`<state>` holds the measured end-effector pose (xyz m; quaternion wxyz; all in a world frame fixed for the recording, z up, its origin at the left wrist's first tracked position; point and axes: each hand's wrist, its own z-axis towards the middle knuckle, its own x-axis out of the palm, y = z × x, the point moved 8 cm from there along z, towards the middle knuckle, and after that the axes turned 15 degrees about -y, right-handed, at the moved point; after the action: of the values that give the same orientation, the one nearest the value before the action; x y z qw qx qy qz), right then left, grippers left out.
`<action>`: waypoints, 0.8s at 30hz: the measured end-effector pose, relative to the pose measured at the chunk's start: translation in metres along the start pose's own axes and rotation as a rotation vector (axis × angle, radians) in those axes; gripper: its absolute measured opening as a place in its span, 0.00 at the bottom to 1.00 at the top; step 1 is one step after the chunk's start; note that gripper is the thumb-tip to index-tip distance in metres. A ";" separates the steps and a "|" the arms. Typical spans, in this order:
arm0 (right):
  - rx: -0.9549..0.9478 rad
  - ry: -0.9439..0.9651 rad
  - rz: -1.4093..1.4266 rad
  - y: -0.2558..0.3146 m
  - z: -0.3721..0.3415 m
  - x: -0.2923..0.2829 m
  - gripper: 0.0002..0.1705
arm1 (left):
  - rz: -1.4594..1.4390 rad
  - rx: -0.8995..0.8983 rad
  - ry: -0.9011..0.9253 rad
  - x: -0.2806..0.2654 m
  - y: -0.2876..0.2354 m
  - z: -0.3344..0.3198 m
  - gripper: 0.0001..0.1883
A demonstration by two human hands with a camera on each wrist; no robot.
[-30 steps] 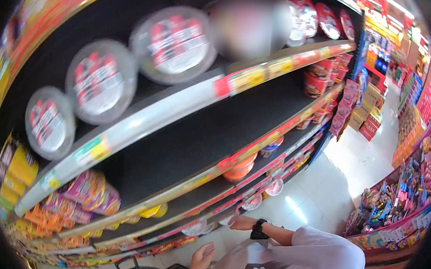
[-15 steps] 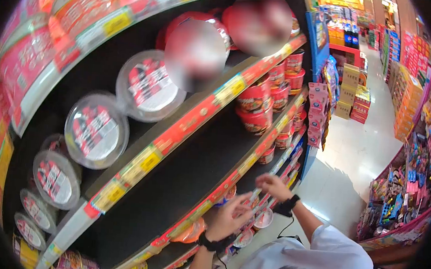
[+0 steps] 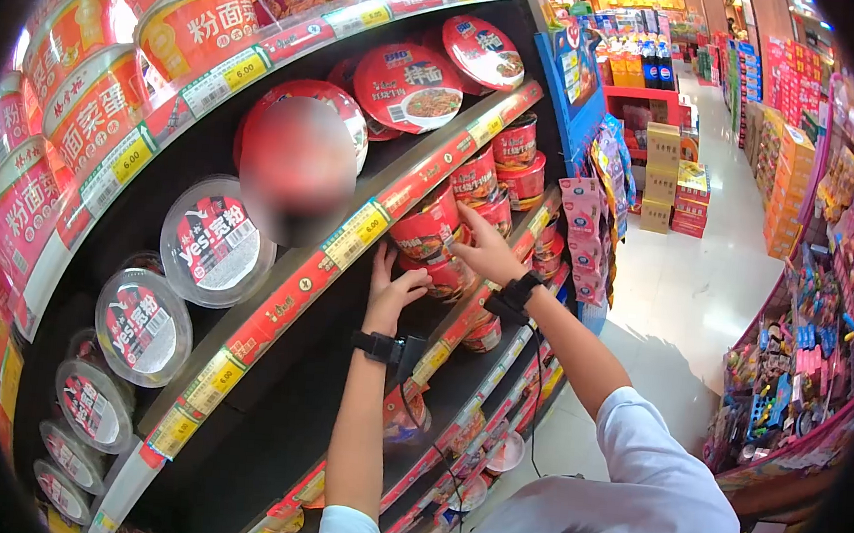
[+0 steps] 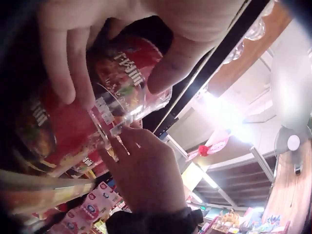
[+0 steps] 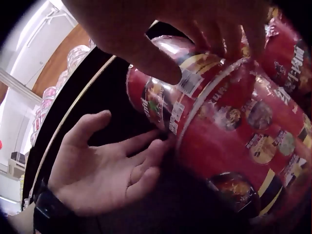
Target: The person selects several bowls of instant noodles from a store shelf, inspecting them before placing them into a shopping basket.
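On the right part of the shelf [image 3: 430, 362], below the upper price strip [image 3: 358, 234], a red noodle tub [image 3: 423, 233] sits on or just above a second red tub [image 3: 452, 281]. The right hand [image 3: 493, 255] is grasping the upper tub: in the right wrist view its thumb lies on the side and the fingers reach over it. The left hand [image 3: 386, 297] is not clenched; its palm is turned toward the tubs and its fingers are rather loose, beside the stack. Whether their tips touch, one cannot tell.

As a judgement, the work is in its early part. The reaching is done and one hand has taken its hold. The tub has not left the shelf, and it is not clear if it is already lifted. Placing or straightening it, and releasing it, seems to remain. More red tubs [image 3: 522, 180] stand behind.
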<state>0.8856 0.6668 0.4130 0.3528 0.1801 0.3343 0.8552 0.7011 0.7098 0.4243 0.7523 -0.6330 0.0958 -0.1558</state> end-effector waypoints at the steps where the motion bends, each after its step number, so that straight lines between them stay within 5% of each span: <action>1: 0.006 0.016 -0.011 0.009 -0.002 0.001 0.38 | -0.005 -0.002 0.043 0.005 -0.004 -0.002 0.46; 6: 0.054 0.062 0.248 0.059 -0.033 0.009 0.38 | -0.040 0.089 -0.049 -0.023 -0.008 -0.018 0.42; 8: -0.144 0.134 0.086 0.085 -0.051 0.017 0.37 | -0.048 0.116 -0.092 -0.050 -0.010 -0.035 0.41; 11: -0.095 0.266 0.266 0.111 -0.089 0.042 0.34 | -0.138 0.123 -0.121 -0.098 -0.013 -0.079 0.40; 18: 0.014 0.563 0.496 0.172 -0.211 0.109 0.29 | -0.053 0.167 -0.549 -0.241 0.026 -0.242 0.44; 21: 0.146 0.686 0.570 0.198 -0.279 0.130 0.29 | -0.173 0.143 -0.670 -0.242 0.007 -0.321 0.48; 24: 0.320 0.849 0.694 0.224 -0.339 0.150 0.27 | 0.037 0.106 -0.907 -0.281 0.013 -0.404 0.47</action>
<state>0.4902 0.5063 0.3392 -0.1456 -0.0287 0.4931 0.8572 0.3020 0.4387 0.3239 0.7521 -0.5961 -0.2402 0.1458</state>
